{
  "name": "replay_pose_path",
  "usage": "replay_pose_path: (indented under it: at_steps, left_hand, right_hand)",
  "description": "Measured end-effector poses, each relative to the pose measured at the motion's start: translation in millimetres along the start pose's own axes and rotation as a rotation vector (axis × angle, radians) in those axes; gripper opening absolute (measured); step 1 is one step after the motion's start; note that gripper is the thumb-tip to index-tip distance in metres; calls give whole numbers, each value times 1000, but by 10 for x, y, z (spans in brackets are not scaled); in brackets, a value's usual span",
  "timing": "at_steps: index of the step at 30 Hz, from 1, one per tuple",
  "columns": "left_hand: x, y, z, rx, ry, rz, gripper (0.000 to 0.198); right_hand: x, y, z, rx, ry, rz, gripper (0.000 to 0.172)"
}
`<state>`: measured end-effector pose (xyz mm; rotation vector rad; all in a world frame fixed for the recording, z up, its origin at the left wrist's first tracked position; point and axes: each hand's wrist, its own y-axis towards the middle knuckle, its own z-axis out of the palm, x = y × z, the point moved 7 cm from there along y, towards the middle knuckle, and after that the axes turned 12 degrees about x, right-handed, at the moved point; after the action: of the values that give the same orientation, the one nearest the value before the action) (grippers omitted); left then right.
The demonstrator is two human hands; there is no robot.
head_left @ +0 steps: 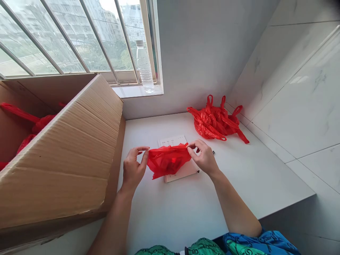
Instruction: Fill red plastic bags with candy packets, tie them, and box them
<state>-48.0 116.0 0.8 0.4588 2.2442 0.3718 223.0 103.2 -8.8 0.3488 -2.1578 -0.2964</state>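
Observation:
Between my two hands a thin red plastic bag [169, 161] is stretched wide above the white table. My left hand [134, 166] pinches its left end with thumb and forefinger, while my right hand [203, 156] pinches the right end the same way. Beneath the bag lies a notebook [183, 171] with handwriting on its page, partly covered by the red plastic. Small black tips, perhaps of a pen, show by the notebook's right side; the rest is hidden. Farther back on the right is a heap of knotted red plastic bags [215, 118].
A large open cardboard box [66, 156] stands at the left, with red plastic bags [39, 124] inside. On the windowsill is a clear water bottle [145, 69] in front of the barred window. The white table [170, 209] meets the tiled wall [294, 102] on the right.

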Motion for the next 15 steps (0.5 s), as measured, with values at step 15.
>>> replay_pose_path:
  at_steps: [15]
  left_hand:
    - [89, -97, -87, -307, -309, -177, 21]
  right_hand:
    - [-247, -55, -19, -221, 437, 165, 16]
